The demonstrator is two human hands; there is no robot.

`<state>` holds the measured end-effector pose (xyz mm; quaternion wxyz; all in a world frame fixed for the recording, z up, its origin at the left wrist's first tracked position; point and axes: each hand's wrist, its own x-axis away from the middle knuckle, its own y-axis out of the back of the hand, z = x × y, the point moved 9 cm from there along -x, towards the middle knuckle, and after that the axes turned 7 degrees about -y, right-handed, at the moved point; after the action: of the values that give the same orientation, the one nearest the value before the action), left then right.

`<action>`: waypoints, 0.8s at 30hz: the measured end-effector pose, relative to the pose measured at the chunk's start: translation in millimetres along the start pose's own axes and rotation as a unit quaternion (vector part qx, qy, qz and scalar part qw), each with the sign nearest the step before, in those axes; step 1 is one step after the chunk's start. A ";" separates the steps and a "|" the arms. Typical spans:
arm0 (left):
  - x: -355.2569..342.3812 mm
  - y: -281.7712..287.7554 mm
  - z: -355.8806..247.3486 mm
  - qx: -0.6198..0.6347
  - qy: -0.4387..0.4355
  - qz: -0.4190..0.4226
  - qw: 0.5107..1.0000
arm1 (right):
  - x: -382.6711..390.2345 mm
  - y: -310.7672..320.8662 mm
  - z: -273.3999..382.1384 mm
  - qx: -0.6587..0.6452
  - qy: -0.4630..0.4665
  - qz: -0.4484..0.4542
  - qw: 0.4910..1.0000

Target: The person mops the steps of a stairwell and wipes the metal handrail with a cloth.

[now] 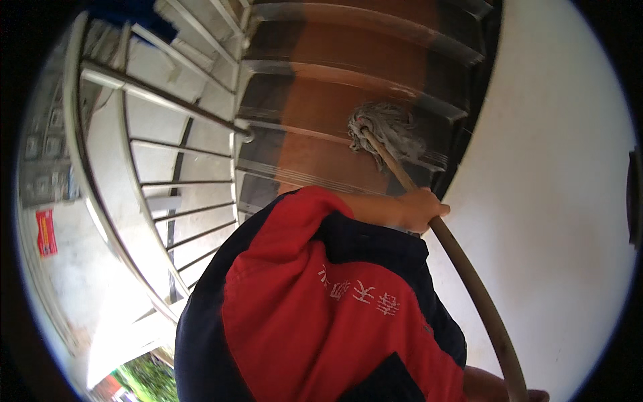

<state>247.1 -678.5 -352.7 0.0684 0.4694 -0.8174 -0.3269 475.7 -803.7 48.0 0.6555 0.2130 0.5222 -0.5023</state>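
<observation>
A string mop head (395,130) of grey strands lies on a stair step near its right end. Its long wooden handle (472,281) slants back toward me along the right side of my body. My left hand (425,209) is closed around the shaft partway up, with the forearm stretched across in front of me. Lower down, at the bottom edge of the view, my right hand (536,395) shows only in part. It is at the handle's upper end, its fingers mostly cut off by the frame. My red and navy shirt (321,301) fills the lower middle.
Stairs (355,80) with an orange-red middle band and dark sides run ahead. A metal railing (167,100) borders them on the left; a white wall (556,167) stands close on the right. Dark blue cloth (134,17) hangs over the railing at upper left. Greenery (147,378) shows at lower left.
</observation>
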 end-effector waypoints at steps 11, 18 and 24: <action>269.8 222.6 115.8 -0.189 0.122 -0.472 0.853 | 56.2 -178.0 -225.8 -0.192 -0.359 0.219 0.887; 257.0 215.1 124.3 -0.197 0.153 -0.551 0.797 | 61.9 -145.5 -187.9 -0.144 -0.403 0.181 0.885; 71.9 163.3 44.6 -0.086 -0.022 -0.430 0.899 | 21.5 -57.7 -62.3 -0.104 -0.291 0.143 0.940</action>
<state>70.9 -659.5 -303.6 -0.0570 0.7601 -0.5062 -0.4035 394.4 -786.3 20.2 0.8620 0.0609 0.3221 -0.3865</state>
